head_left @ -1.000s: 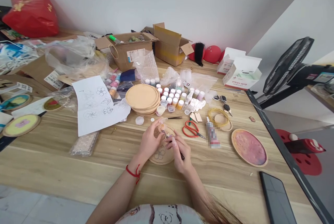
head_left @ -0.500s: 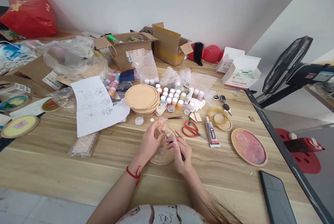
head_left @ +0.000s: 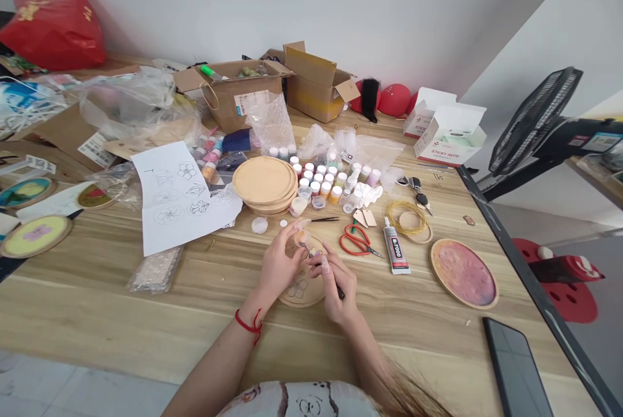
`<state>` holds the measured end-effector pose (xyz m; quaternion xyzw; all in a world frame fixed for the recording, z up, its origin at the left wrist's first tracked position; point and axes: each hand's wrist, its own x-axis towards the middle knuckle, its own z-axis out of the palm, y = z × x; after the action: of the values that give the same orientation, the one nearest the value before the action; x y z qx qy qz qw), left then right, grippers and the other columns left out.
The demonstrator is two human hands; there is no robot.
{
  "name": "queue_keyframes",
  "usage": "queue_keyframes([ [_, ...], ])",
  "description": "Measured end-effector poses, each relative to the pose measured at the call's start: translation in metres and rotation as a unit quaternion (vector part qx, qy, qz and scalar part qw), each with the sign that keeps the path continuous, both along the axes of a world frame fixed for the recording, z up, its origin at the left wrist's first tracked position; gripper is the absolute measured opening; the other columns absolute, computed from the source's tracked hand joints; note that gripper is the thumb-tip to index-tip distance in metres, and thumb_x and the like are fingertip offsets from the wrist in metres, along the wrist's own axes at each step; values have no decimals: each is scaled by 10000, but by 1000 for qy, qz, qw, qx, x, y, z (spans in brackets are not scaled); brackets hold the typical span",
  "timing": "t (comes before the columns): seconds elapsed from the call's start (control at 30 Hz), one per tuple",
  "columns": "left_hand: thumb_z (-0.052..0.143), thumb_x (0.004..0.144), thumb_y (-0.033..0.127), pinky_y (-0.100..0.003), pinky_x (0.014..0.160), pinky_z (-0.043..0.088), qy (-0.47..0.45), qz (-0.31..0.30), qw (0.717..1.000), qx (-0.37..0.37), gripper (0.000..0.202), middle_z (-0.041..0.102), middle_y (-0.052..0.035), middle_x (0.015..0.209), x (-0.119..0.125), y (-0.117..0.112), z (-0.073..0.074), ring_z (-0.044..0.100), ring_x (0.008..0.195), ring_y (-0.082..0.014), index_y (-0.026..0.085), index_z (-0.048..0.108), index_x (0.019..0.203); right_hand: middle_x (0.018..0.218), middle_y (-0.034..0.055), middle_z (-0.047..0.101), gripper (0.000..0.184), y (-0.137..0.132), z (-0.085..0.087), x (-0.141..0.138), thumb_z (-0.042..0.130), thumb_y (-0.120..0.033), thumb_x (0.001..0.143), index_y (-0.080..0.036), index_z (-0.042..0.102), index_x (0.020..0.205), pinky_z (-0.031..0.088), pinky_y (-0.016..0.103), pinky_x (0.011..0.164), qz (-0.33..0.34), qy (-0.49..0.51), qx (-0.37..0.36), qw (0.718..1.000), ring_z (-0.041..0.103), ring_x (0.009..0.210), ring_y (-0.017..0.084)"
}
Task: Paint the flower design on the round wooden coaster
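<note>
My left hand, with a red string at the wrist, pinches a small pale translucent piece between its fingertips. My right hand grips a slim dark-handled tool, whose metal tip reaches toward that piece. Below both hands lies a round wooden disc with a flower outline drawn on it. My hands hide most of the disc.
Close by on the wooden table lie tweezers, red-handled scissors and a glue tube. Several paint jars and stacked wooden discs stand beyond. A phone lies near the right edge.
My hands stay almost in place, with only small finger shifts around the tool tip and the pale piece. The whole view drifts slightly.
</note>
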<state>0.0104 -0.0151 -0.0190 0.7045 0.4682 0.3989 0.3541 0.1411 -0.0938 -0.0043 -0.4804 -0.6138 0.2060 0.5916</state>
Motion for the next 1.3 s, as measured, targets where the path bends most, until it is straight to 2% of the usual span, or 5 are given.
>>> queue_keyframes([
  [0.2,615,862,170,-415,1065,476,-1,-30,999,15,491,638,-80,1334,3,-2,-1,610,1229,-217,251,485,1328,885,72,725,368,1,-2,-3,387,-231,1018,-221,703,831,444,521,1106,-54,8,-4,998,702,929,215],
  [0.47,595,809,62,-392,1074,465,5,-5,1000,-2,597,644,-63,1323,0,2,-4,607,1226,-207,264,479,1358,908,63,744,403,0,2,-2,381,-244,1025,-213,695,774,435,478,1111,3,13,-32,999,699,904,191],
  [0.67,634,845,152,-390,1063,472,4,-31,1000,0,527,638,-68,1333,2,0,-8,612,1215,-206,256,494,1343,936,82,737,386,0,-1,-1,375,-231,1025,-213,682,791,448,465,1074,-56,18,-27,998,687,935,202],
  [0.93,600,802,76,-392,1061,470,0,-7,1000,-11,567,655,-63,1306,0,2,-4,618,1205,-206,256,504,1332,923,82,733,412,2,3,1,391,-292,1027,-208,688,753,458,439,1074,15,57,-72,996,694,912,197],
  [1.3,598,856,148,-396,1056,475,4,-38,999,-13,503,650,-65,1320,0,1,-5,621,1209,-210,262,503,1336,997,98,741,354,1,0,-2,403,-248,1016,-211,693,816,512,388,973,-51,13,-64,997,689,999,210],
])
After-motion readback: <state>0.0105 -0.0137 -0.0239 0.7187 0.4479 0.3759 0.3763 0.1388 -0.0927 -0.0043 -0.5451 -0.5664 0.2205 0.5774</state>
